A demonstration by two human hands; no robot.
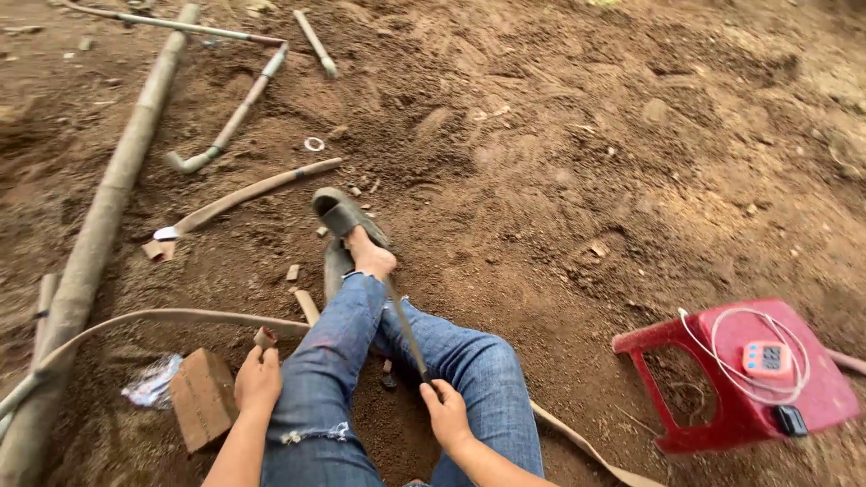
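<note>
I sit on bare brown soil with my legs in blue jeans stretched out and a dark sandal on my raised foot. My right hand grips the near end of a thin dark rod or blade that runs up along my leg toward my ankle. My left hand rests beside my left thigh, fingers closed around a small brownish piece. A brick-like brown block lies just left of that hand.
A long bamboo pole lies along the left. Grey pipe pieces with an elbow, a curved flat strip and a tan hose or strap lie on the soil. A red plastic stool at right carries a small timer and white cable.
</note>
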